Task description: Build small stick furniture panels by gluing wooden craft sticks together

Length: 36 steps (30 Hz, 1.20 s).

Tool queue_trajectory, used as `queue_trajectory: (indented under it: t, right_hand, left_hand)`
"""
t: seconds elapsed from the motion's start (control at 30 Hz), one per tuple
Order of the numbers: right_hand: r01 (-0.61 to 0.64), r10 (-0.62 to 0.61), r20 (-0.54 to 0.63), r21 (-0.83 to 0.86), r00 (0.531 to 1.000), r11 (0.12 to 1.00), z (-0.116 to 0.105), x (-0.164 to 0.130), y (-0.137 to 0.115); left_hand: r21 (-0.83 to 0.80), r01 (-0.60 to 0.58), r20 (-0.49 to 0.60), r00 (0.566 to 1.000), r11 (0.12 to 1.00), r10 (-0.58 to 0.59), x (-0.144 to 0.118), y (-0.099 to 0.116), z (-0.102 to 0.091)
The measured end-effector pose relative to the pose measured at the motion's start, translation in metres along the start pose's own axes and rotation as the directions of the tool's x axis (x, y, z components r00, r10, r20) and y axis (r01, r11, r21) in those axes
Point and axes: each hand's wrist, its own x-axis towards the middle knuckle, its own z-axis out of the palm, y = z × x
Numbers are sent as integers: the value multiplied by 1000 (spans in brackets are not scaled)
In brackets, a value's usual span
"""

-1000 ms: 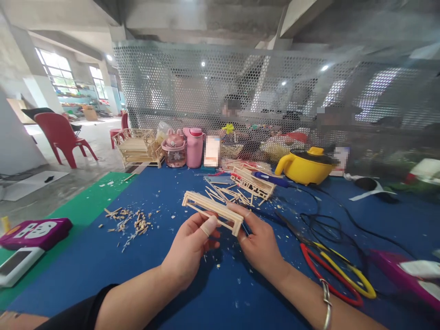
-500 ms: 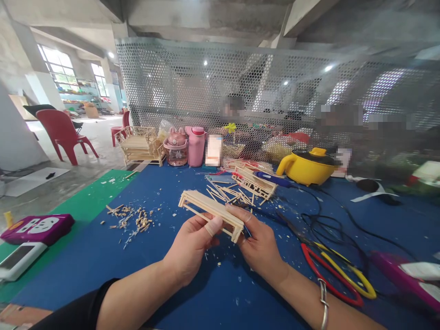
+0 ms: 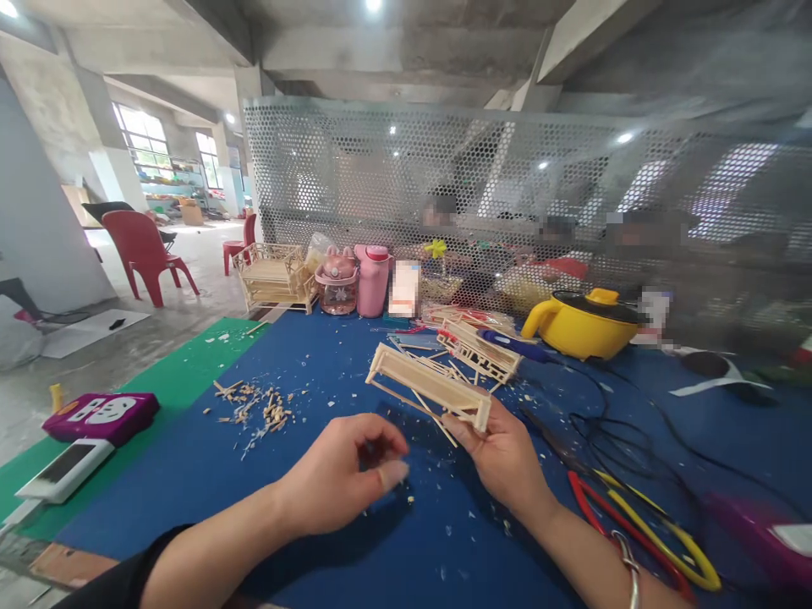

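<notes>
Wooden stick frame [image 3: 429, 385]: held clear above the blue table mat [image 3: 330, 355], tilted, far end up-left. Right hand [image 3: 504, 457]: fingers pinched on the frame's near end, sole support. Left hand [image 3: 342, 478]: off the frame, just beside and below it, fingers loosely curled, holding nothing visible. Behind the frame lies a second stick assembly [image 3: 480, 353] amid loose sticks. Wood chips [image 3: 260, 410] lie scattered to the left. Yellow pot [image 3: 587, 323] stands well apart, far right.

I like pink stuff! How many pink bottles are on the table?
2. A tall pink bottle stands at the far edge of the blue table, and a round pink-lidded bottle stands just left of it. Clutter there could hide more.
</notes>
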Motion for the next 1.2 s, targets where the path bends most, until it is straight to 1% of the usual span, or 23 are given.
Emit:
queue_trajectory:
  t: [0.07,0.1,0.13,0.17,0.2,0.27,0.3,0.33,0.4,0.47,0.57,0.63,0.7,0.8,0.87,0.9,1.0,1.07,1.13,1.2]
  right_hand:
    - [17,-18,-15,-10,1000,1000,-4,-1,3]
    - [33,-34,-17,-17,999,999,-5,-1,5]
    - [51,-52,-16,-29,999,998,-7,-2,7]
    - [68,-69,-14,-49,998,996,-7,-3,8]
    - [85,-86,-10,-72,996,994,-8,-3,9]
    - [117,-119,-5,-110,993,987,-8,-4,9]
    - [133,-134,-4,-124,991,983,-8,-4,9]
    - [148,-150,-7,-136,989,980,-8,-4,8]
    - [169,-173,-13,-165,985,972,-8,-4,7]
    - [177,-184,-17,-192,983,965,-8,-3,7]
    - [182,-187,-9,-184,982,966,-8,-4,11]
    - [180,-183,-4,-173,983,968,-7,-4,14]
    - [179,-183,-2,-194,983,965,-7,-4,14]
    - [186,-195,-11,-250,981,950,-6,-3,12]
    - [197,-212,-26,-273,977,942,-6,-2,9]
    - [205,-223,-30,-283,974,937,-6,-2,9]
    - [237,-254,-19,-298,967,925,-7,-2,8]
    - [251,-265,-6,-295,964,922,-7,-3,10]
    - [255,-267,-1,-290,964,923,-6,-4,12]
    - [253,-262,4,-279,965,926,-6,-4,14]
  left_hand:
    - [93,42,49,998,995,-46,-4,-1,-20]
    - [115,47,47,998,992,-53,-4,0,-32]
    - [123,43,-8,999,991,-43,-2,1,-44]
    - [105,34,-99,995,994,-24,2,3,-55]
    - [76,21,-213,977,997,-5,8,6,-66]
    - [48,-10,-392,919,999,28,26,11,-81]
    - [46,-31,-449,892,998,49,36,12,-85]
    - [39,-50,-480,875,998,63,45,12,-87]
    - [7,-46,-483,875,999,43,62,5,-85]
    - [-19,-22,-456,890,1000,11,70,-7,-78]
    - [-55,15,-379,925,998,-35,68,-26,-66]
    - [-66,18,-356,934,998,-40,61,-32,-60]
    - [-90,-16,-388,922,996,-20,53,-31,-56]
    - [-127,-95,-472,881,987,25,42,-22,-50]
    - [-113,-138,-494,867,984,65,37,-19,-45]
    - [-94,-158,-490,867,983,92,34,-18,-42]
    - [-23,-182,-421,894,983,155,29,-20,-36]
    - [-6,-170,-363,919,985,156,27,-22,-33]
    - [-42,-164,-324,936,986,142,27,-23,-30]
    - [-84,-173,-314,939,981,139,27,-24,-28]
